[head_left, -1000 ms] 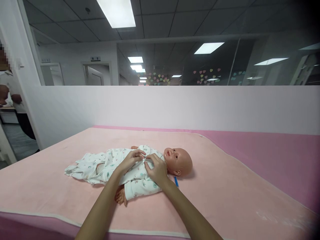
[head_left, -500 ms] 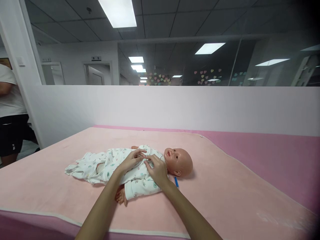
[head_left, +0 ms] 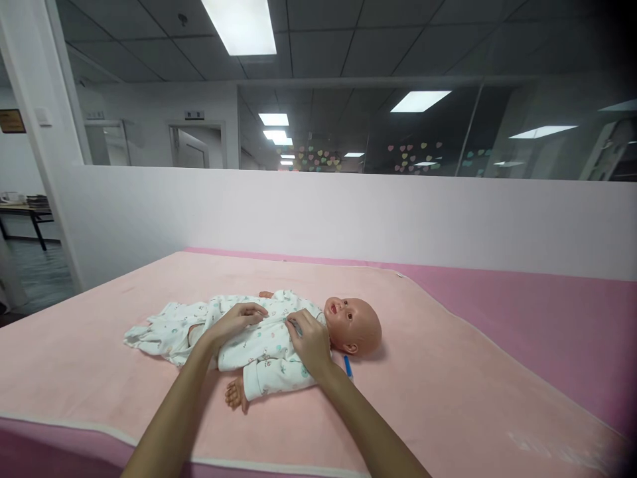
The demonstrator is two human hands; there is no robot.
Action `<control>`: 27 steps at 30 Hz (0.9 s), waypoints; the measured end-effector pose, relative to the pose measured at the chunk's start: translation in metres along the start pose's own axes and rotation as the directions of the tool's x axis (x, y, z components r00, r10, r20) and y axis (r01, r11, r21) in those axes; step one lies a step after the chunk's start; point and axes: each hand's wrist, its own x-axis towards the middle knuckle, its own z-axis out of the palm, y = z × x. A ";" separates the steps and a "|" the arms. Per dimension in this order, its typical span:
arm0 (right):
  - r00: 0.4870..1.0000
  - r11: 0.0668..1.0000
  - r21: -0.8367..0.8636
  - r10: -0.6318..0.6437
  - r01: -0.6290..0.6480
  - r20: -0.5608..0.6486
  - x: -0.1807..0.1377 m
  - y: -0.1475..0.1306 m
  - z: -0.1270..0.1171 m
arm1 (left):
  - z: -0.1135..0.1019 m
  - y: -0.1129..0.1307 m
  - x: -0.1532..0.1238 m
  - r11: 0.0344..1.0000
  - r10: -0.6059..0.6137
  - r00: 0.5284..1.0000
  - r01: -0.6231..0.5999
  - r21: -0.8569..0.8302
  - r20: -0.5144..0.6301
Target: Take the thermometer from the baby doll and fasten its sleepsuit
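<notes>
- The left hand [head_left: 243,320] lies over the doll's middle, palm down, its fingers loosely bent and apart from the thumb, with nothing seen in its grasp.
- The right hand [head_left: 311,342] is at the upper chest, thumb and fingers curled in towards each other against the clothing; whether they pinch any cloth, I cannot tell.
- The doll [head_left: 273,337] lies on its back across a peach sheet [head_left: 448,385], head towards the right of the view and leg end towards the left.
- Its head [head_left: 355,325] is smooth, bald and tan-brown, with a slight shine, dark eyes and a red, parted mouth.
- It wears a white outfit [head_left: 249,342] scattered with small green and reddish prints, wrinkled over the body and bunched loosely at the leg end.
- The near sleeve [head_left: 279,377] reaches down to a wide cuff, and the doll's small brown hand [head_left: 235,395] comes out of it with fingers spread on the sheet.
- Just beside the doll's shoulder, near the right wrist, lies a small blue item [head_left: 347,365].
- Pink covering [head_left: 522,305] shows beyond the sheet's pale edge, below a white wall [head_left: 348,216].
</notes>
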 end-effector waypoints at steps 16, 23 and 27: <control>0.961 0.983 -0.126 -0.095 0.132 0.261 0.020 -0.037 0.020 | -0.005 -0.012 -0.002 0.977 0.073 0.997 -0.076 -0.201 -0.024; 0.975 0.983 -0.131 -0.105 0.132 0.194 0.013 -0.035 0.022 | -0.005 -0.015 -0.003 0.980 0.090 0.993 -0.103 -0.168 -0.080; 0.978 0.982 -0.127 -0.114 0.137 0.176 0.010 -0.034 0.023 | -0.004 -0.013 -0.005 0.981 0.089 0.993 -0.101 -0.164 -0.080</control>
